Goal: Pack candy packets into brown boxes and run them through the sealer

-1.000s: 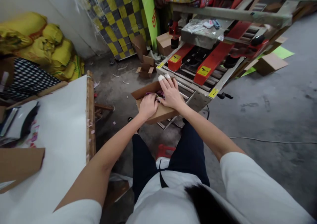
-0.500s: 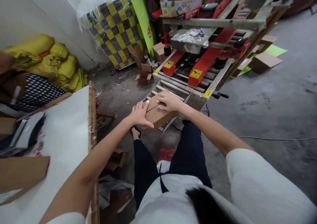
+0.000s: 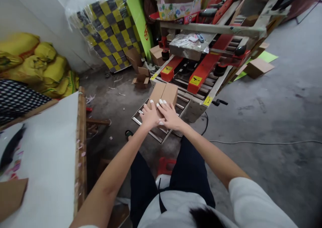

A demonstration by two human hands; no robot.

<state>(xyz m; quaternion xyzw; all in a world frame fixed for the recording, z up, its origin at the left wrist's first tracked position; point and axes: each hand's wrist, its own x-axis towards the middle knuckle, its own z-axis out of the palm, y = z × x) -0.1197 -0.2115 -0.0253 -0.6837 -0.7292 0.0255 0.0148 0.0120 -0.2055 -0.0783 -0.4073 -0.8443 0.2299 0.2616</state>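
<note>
While both hands press on it from the near side, the closed cardboard box [image 3: 166, 93] sits on the short roller rack [image 3: 161, 142] in front of the machine with red bars [image 3: 202, 72]. Its long axis, like the seam along its top, runs from near to far, the far end leaning slightly right and pointing at the machine. The left hand [image 3: 150, 116] has its fingers spread; the right hand's [image 3: 169, 116] fingers lie closer together, both flat against the cardboard, thumbs meeting. The box's far edge lies just before the machine's entry; bare rollers [image 3: 138, 121] show left of it, and a few to the right. Grey floor [image 3: 264, 110] spreads widely to the right, while a narrower strip separates the rack from the white table's wooden edge [image 3: 79, 147] at left.
</note>
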